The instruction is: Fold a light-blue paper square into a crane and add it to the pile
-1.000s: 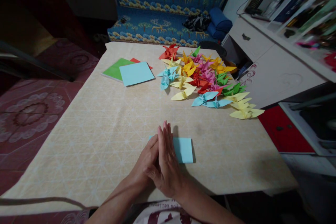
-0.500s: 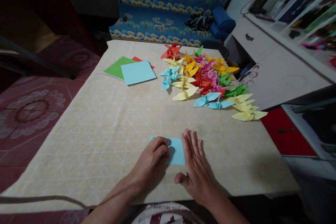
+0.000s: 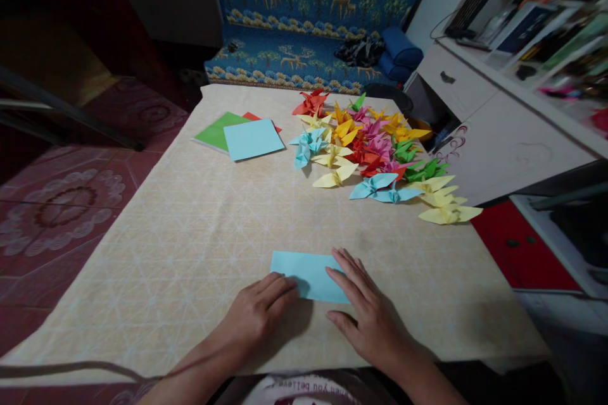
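Observation:
A light blue sheet of origami paper (image 3: 311, 272), folded into a long rectangle, lies on the cloth-covered table in front of me. At its lower left edge my left hand (image 3: 266, 304) is closed, the fingers pressed together on the paper; the thumb tip is hard to see. My right hand (image 3: 363, 304) rests over the right end with its fingers stretched out and the thumb apart, covering that edge.
Several folded paper cranes (image 3: 375, 145) in many colours cluster at the back right of the table (image 3: 166, 253). Flat square sheets (image 3: 254, 139) in blue, green and red lie at the back left. Behind stands a blue patterned sofa (image 3: 285, 50); a white cabinet (image 3: 513, 120) is to the right.
My right hand's fingers have spread and shifted, uncovering more of the paper's right part. My left hand has slid down to the lower left edge, baring the upper left corner.

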`<state>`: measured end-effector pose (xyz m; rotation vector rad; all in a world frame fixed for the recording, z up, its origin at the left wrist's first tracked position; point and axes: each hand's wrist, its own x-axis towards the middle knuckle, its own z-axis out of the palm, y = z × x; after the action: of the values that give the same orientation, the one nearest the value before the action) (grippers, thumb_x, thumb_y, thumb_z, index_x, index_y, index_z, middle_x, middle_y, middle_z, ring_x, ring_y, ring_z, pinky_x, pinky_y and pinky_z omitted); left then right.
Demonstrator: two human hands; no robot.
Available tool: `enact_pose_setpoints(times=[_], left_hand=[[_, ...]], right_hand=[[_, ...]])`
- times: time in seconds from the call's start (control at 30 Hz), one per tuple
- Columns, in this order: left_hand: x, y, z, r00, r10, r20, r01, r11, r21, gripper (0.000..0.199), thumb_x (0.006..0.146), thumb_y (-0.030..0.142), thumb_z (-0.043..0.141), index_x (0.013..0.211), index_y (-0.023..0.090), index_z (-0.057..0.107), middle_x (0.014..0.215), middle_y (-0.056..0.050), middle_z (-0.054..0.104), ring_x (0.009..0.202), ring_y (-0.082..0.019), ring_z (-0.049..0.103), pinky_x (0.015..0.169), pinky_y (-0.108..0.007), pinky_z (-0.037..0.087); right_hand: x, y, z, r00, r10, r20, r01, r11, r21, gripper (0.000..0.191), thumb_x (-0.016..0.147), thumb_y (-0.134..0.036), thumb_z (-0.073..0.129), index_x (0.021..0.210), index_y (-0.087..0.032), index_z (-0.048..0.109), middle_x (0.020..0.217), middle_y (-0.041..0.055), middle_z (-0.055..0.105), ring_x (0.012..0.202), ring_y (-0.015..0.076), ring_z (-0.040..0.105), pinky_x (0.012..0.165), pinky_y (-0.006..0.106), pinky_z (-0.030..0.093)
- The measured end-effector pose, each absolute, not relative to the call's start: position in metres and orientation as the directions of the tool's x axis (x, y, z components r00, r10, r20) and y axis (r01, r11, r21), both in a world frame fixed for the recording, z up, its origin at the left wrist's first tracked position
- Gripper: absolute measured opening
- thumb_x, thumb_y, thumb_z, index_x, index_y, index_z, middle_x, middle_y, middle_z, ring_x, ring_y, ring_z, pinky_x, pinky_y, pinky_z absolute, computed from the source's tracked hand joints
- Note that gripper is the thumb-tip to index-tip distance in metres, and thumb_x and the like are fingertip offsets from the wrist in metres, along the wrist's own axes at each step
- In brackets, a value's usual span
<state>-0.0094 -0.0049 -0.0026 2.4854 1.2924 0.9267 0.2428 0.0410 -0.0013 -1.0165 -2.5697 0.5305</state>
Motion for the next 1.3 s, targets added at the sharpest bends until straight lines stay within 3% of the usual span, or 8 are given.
enact_pose_setpoints(times=[0.2,0.37,0.47,0.63,0.73,0.9,1.1,1.3], left_hand=[[-0.005,0.006,0.015,0.216,0.802,0.557,0.484,-0.583,0.652,0.031,0.088,-0.003,0.046,0.108,0.015,0.061,0.097,-0.011,0.069,0.091,-0.017,0.066,0.075,-0.028,0.058],[0.001,0.029,0.035,0.159,0.739,0.655,0.521,-0.626,0.579,0.031,0.085,-0.003,0.054,0.104,0.02,0.063,0.101,-0.006,0.069,0.097,-0.017,0.065,0.095,-0.042,0.053],[0.002,0.039,0.035,0.107,0.778,0.619,0.67,-0.516,0.534,0.031,0.086,-0.001,0.054,0.105,0.021,0.064,0.108,-0.007,0.069,0.103,-0.019,0.064,0.097,-0.044,0.052],[0.006,0.014,0.006,0.339,0.839,0.425,0.737,-0.518,0.434,0.04,0.089,0.005,0.049,0.124,0.023,0.059,0.129,-0.011,0.064,0.122,-0.025,0.059,0.104,-0.058,0.044],[0.009,-0.013,-0.007,0.419,0.835,0.356,0.712,-0.545,0.443,0.045,0.085,0.007,0.051,0.128,0.018,0.057,0.134,-0.015,0.06,0.128,-0.029,0.054,0.105,-0.06,0.044],[0.009,-0.033,-0.006,0.41,0.884,0.224,0.702,-0.463,0.541,0.061,0.082,0.005,0.051,0.141,0.017,0.043,0.147,-0.015,0.048,0.142,-0.028,0.035,0.113,-0.056,0.036],[0.009,-0.024,-0.007,0.279,0.901,0.332,0.669,-0.43,0.606,0.029,0.089,0.027,0.061,0.116,0.018,0.062,0.122,-0.014,0.067,0.121,-0.028,0.06,0.105,-0.056,0.046],[0.006,-0.015,0.001,0.243,0.952,0.185,0.787,-0.305,0.536,0.055,0.087,0.049,0.06,0.131,0.017,0.056,0.141,-0.018,0.054,0.132,-0.034,0.049,0.11,-0.063,0.034]], right_hand=[[0.251,0.049,0.016,-0.59,0.626,0.51,0.394,0.775,-0.495,0.041,0.084,-0.001,0.051,0.116,-0.023,0.062,0.131,0.0081,0.063,0.124,0.0229,0.058,0.108,0.051,0.043],[0.254,0.052,0.065,-0.583,0.568,0.581,0.438,0.822,-0.363,0.046,0.081,-0.004,0.048,0.118,-0.025,0.064,0.127,0.0092,0.065,0.116,0.0248,0.061,0.104,0.05,0.046],[0.244,0.051,0.07,-0.546,0.568,0.616,0.536,0.802,-0.263,0.048,0.08,0.001,0.048,0.117,-0.025,0.066,0.106,0.0064,0.072,0.1,0.0205,0.065,0.098,0.042,0.049],[0.218,0.033,0.038,-0.605,0.63,0.487,0.561,0.771,-0.301,0.031,0.084,-0.001,0.048,0.096,-0.019,0.07,0.078,0.0049,0.068,0.074,0.0199,0.059,0.071,0.038,0.051],[0.215,0.02,0.023,-0.64,0.658,0.397,0.527,0.752,-0.396,0.033,0.078,-0.003,0.048,0.098,-0.018,0.07,0.081,0.0064,0.067,0.076,0.0222,0.058,0.07,0.04,0.05],[0.227,0.021,0.017,-0.71,0.634,0.306,0.412,0.727,-0.549,0.041,0.075,-0.002,0.052,0.108,-0.02,0.068,0.105,0.007,0.07,0.098,0.0234,0.061,0.088,0.041,0.051],[0.218,0.049,0.024,-0.643,0.756,0.123,0.409,0.475,-0.779,0.015,0.088,-0.013,0.059,0.092,-0.022,0.07,0.083,0.0,0.074,0.076,0.0133,0.068,0.071,0.023,0.052],[0.201,0.068,0.038,-0.689,0.72,-0.082,0.533,0.427,-0.73,0.012,0.085,-0.014,0.064,0.081,-0.023,0.07,0.081,-0.0034,0.073,0.072,0.0117,0.068,0.067,0.021,0.05]])
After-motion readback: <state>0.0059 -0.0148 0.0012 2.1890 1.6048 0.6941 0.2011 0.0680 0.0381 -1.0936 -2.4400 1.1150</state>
